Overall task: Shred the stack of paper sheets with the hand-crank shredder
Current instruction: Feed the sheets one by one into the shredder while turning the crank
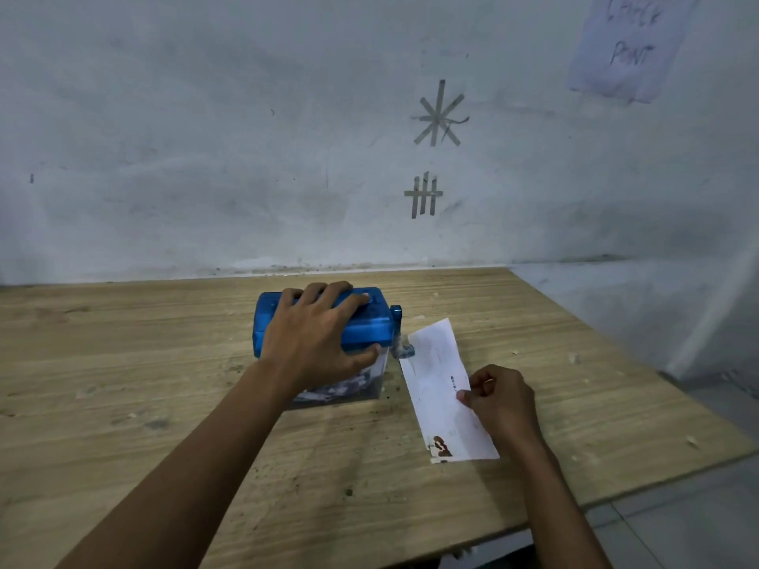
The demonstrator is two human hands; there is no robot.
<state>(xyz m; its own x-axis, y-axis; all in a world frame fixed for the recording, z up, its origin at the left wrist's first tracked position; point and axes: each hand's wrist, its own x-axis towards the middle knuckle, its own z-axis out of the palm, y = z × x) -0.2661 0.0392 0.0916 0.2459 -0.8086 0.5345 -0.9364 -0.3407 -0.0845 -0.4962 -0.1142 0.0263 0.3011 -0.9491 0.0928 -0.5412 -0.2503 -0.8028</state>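
I'm seeing a wooden table (164, 363) butting against a scuffed pale wall (205, 137). Above the table's far edge, a tape tally mark (424, 195) is sticking to the wall, with a tape asterisk (438, 113) sitting higher. Up and to the right of the table, a paper note (628, 43) is hanging, its blurred handwriting possibly reading "check point". Pale scraps (571, 357) are lying on the table's right side.

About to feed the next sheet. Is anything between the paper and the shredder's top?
Yes: the left hand clasps the shredder across its top. The crank juts out beside the paper, which the right hand pinches.
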